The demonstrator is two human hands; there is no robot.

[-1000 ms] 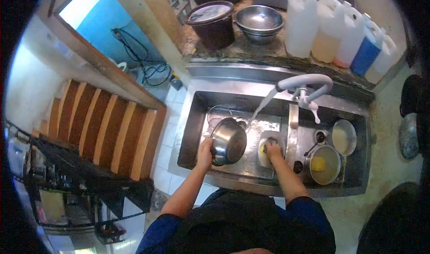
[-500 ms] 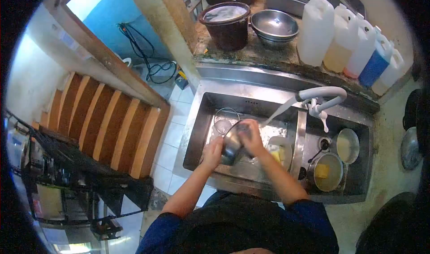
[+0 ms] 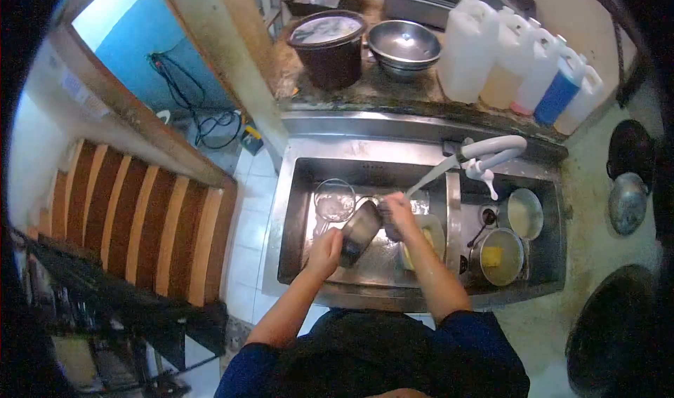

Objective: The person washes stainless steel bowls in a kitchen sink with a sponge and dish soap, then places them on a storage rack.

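Note:
Tilted on its side over the left basin [image 3: 298, 208], a metal bowl [image 3: 361, 236] is gripped at its near left edge by my left hand [image 3: 325, 253]. At the bowl's right edge is my right hand [image 3: 400, 214], its fingers closed around a dark, blurred thing [image 3: 390, 228] that I cannot make out. Water runs from the faucet [image 3: 494, 147] just beyond the right hand. A round wire-rimmed strainer [image 3: 335, 203] lies in the basin to the left of the bowl. Under my right forearm sits a pale container [image 3: 437, 236] with something yellow in it.
In the right basin stand a pot [image 3: 510, 275] with a yellow sponge [image 3: 491, 256] and another round pot [image 3: 525, 214]. Along the back ledge are a dark bucket [image 3: 328, 61], stacked metal bowls [image 3: 405, 45] and several plastic jugs [image 3: 469, 54]. Wooden stairs [image 3: 140, 222] are at the left.
My right hand has drawn out from over the bowl's inside to its right edge. The bowl remains in my left hand, its inside now more visible. The whole view has shifted slightly.

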